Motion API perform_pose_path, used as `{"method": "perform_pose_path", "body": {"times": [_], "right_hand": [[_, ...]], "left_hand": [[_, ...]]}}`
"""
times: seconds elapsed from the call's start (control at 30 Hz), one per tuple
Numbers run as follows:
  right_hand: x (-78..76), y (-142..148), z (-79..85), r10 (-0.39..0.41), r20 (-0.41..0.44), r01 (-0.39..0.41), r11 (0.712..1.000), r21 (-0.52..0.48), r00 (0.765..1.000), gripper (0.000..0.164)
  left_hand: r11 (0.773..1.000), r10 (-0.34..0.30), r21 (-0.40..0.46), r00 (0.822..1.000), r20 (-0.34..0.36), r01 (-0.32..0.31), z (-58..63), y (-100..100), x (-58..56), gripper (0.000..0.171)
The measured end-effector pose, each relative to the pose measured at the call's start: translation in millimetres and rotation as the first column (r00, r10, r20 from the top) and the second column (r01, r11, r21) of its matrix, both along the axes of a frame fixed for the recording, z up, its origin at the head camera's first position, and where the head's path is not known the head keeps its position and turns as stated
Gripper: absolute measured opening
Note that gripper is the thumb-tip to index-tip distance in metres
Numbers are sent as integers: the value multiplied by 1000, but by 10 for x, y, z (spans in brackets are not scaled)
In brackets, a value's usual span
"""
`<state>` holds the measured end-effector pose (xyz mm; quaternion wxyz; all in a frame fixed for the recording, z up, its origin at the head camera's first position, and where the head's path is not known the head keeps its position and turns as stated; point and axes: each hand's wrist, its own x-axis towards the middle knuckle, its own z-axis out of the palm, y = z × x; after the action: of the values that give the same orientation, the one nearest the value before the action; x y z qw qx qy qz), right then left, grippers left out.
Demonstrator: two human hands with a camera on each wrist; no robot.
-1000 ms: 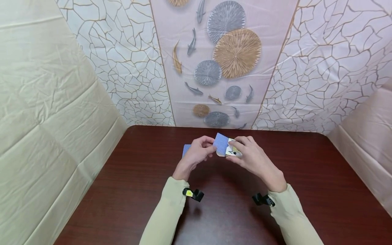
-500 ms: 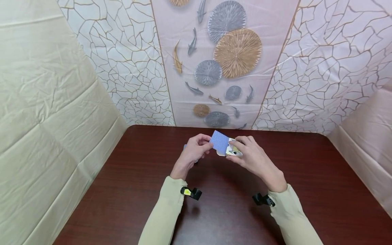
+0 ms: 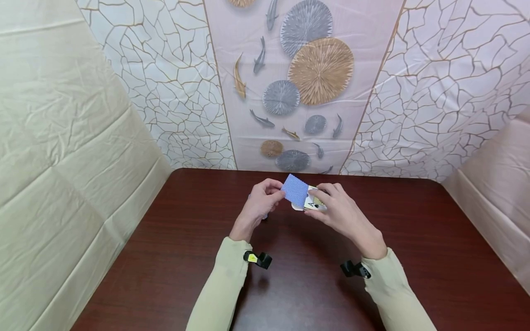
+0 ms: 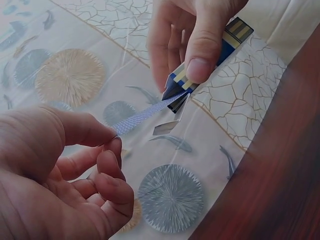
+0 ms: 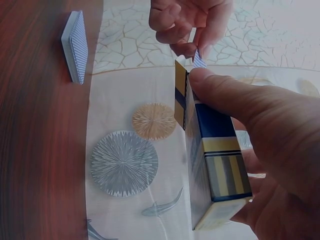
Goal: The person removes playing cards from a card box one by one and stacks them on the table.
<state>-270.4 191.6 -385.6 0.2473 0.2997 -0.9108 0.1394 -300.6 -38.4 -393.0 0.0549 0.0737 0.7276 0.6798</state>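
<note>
Sleeves (image 3: 219, 285) enter at the bottom of the head frame. At its centre, we see the left hand (image 3: 257, 202) pinching a blue-backed card (image 3: 295, 190), its far end at the mouth of the card box (image 5: 220, 162) gripped by the right hand (image 3: 337, 204). Upper left of the right-wrist frame, we locate a card stack (image 5: 75, 47) on the table (image 5: 40, 150). Behind hangs patterned cloth (image 3: 306, 92).

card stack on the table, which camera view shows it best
Right wrist view: the card stack shows whole, unobstructed. Head view shows only slivers past the left hand; the left wrist doesn't show it.
</note>
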Motion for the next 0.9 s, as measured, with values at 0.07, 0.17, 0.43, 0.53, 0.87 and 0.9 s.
{"method": "perform_pose_path", "body": {"times": [0.07, 0.17, 0.43, 0.53, 0.87, 0.9], "right_hand": [[0, 2, 0, 0, -3, 0, 1000, -1, 1000, 52], [-2, 4, -2, 2, -6, -2, 1000, -4, 1000, 51], [-5, 10, -3, 8, -1, -8, 1000, 2, 1000, 51], [-4, 20, -10, 8, -1, -8, 1000, 2, 1000, 50], [-9, 51, -5, 26, -32, -27, 1000, -14, 999, 46], [-6, 52, -1, 25, -28, -25, 1000, -14, 999, 46]], "left_hand": [[1000, 0, 8, 1000, -5, 0, 1, -18, -9, 19], [999, 12, 31, 1000, -4, -11, 3, -59, -24, 20], [997, 48, 53, 999, 0, -48, 5, -175, -59, 19], [996, 52, 67, 999, -1, -51, 6, -198, -74, 17], [980, 74, 183, 995, 63, -85, -42, -320, -178, 13], [976, 81, 197, 994, 76, -94, -45, -333, -188, 12]]}}
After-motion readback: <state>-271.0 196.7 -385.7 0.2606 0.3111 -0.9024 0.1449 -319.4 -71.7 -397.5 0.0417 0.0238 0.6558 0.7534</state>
